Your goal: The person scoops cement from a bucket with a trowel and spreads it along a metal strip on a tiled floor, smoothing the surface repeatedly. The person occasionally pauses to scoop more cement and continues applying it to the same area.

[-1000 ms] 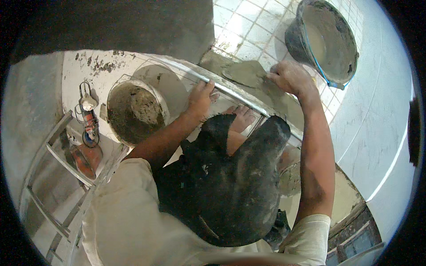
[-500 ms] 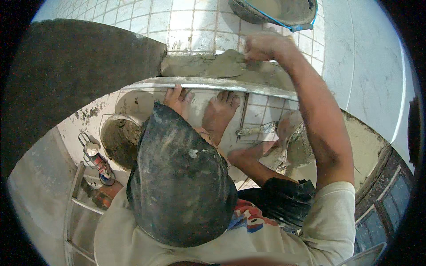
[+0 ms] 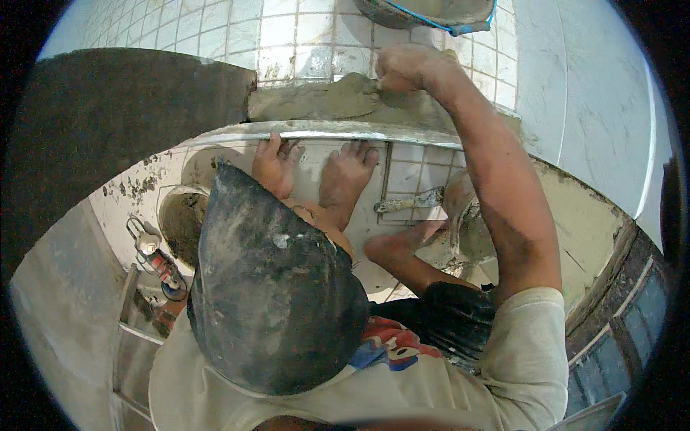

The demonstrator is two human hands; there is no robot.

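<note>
Crouches low, with black cloth point(image 3: 277, 287) over one raised knee and one bare foot point(image 3: 345, 172) flat just short of a long pale bar point(image 3: 345, 135). Has the other foot point(image 3: 402, 246) tucked to the right, near a smeared hand tool point(image 3: 410, 202) lying loose, and off to the left a mortar-caked bucket point(image 3: 183, 219) beside a red-bodied power tool point(image 3: 164, 269).

Reaches the near edge of the bar with the left hand point(image 3: 275, 171), fingers loosely spread and tips touching; cannot tell from this angle any pinch around the edge.

Comes next, directly beyond the bar, to wet grey mortar point(image 3: 298, 105), lying in a strip between bar and white tiles point(image 3: 277, 32). Holds the right hand point(image 3: 406, 68) at the far side of this strip, fingers curled in; cannot tell of anything held in that grip, hidden behind knuckles and wrist.

Looks, as a judgement, partway along: mortar already laid from the corner of a dark slab point(image 3: 144, 90) at left to beneath the right forearm point(image 3: 489, 151), fairly flat toward the left, yet raised in a rough lump point(image 3: 356, 90) beside the right hand. Seems unfinished there, with lump unlevelled and far margin ragged.

Has, farthest off, a blue-handled bucket point(image 3: 381, 14) on the tiles, cut by the upper edge of view.
</note>
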